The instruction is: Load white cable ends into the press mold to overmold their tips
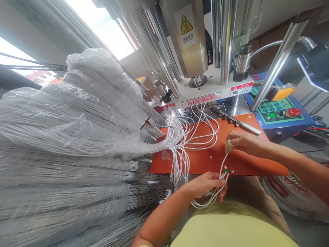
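My left hand [209,185] is closed around several white cables [205,205] near the front edge of the orange work surface [203,161]. Small green and metal connector ends [227,171] stick up just above its fingers. Higher and to the right, my right hand [235,142] pinches one white cable [223,163] that runs down toward the left hand. A pale cover sits on one of its fingertips. A thick bundle of white cables [177,133] spreads over the surface to the left, some loops reaching under the machine head.
A press machine marked MIN-HUI [200,100] stands behind the surface. A metal bar [239,122] lies at its right rear. The blue control box [280,106] has a red stop button [294,112]. Plastic-wrapped cable bundles [77,113] fill the left side.
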`<act>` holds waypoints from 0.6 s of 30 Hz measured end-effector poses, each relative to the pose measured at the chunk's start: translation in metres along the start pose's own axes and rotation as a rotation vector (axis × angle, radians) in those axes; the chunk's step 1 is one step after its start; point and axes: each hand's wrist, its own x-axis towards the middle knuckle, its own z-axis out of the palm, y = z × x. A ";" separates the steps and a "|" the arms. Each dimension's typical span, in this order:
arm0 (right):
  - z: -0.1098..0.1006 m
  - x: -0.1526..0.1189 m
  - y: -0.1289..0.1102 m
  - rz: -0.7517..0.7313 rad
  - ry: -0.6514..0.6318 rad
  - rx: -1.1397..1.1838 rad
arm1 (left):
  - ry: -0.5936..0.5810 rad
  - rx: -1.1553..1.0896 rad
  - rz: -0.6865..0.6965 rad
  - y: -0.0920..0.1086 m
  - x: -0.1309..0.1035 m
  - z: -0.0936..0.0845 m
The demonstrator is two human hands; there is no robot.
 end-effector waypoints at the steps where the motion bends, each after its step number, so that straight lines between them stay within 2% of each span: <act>1: -0.005 0.000 -0.005 -0.029 -0.030 -0.024 | -0.013 0.031 -0.011 0.004 0.000 0.001; 4: -0.006 0.004 -0.028 -0.078 -0.135 -0.062 | -0.060 0.068 -0.030 0.019 0.002 0.005; 7: 0.015 0.007 -0.053 -0.107 -0.235 0.114 | -0.085 0.068 0.021 0.028 0.007 0.011; 10: 0.032 0.006 -0.063 0.003 -0.244 0.296 | -0.060 0.016 0.123 0.026 0.015 0.014; 12: 0.028 0.003 -0.057 0.142 -0.178 0.315 | 0.046 -0.089 0.163 0.018 0.020 0.016; 14: 0.015 -0.001 -0.041 0.226 -0.005 0.206 | 0.208 -0.155 0.189 0.011 0.023 0.016; 16: -0.002 -0.001 -0.017 0.346 0.189 -0.101 | 0.351 -0.124 0.241 0.007 0.024 0.015; 18: -0.015 0.004 0.010 0.513 0.265 -0.439 | 0.456 -0.051 0.327 0.011 0.024 0.015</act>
